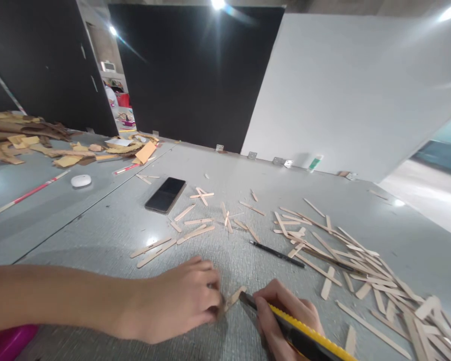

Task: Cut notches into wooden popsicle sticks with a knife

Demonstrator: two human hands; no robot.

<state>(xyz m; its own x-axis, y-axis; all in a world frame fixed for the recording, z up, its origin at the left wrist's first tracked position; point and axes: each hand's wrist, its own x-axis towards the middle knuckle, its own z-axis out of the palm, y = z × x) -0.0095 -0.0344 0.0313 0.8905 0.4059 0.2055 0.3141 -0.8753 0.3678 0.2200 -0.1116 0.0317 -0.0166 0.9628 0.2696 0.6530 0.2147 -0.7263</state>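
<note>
My right hand (pixel 285 316) is closed around a yellow and black utility knife (pixel 304 336). The knife's tip meets the end of a short wooden craft stick (pixel 235 298) low in the middle of the view. That stick's other end is gripped by the curled fingers of my left hand (pixel 184 301), which reaches in from the left and is slightly blurred. Part of the stick is hidden by those fingers. Just beyond my hands lie several loose craft sticks (pixel 156 254) and a black pen (pixel 277 254).
A big heap of craft sticks (pixel 376 281) spreads over the table's right side. Behind my left hand lie a phone (pixel 166 194) and a white earbud case (pixel 81 181). Cardboard scraps (pixel 71 155) cover the far left. Black and white panels (pixel 195 75) stand along the back edge.
</note>
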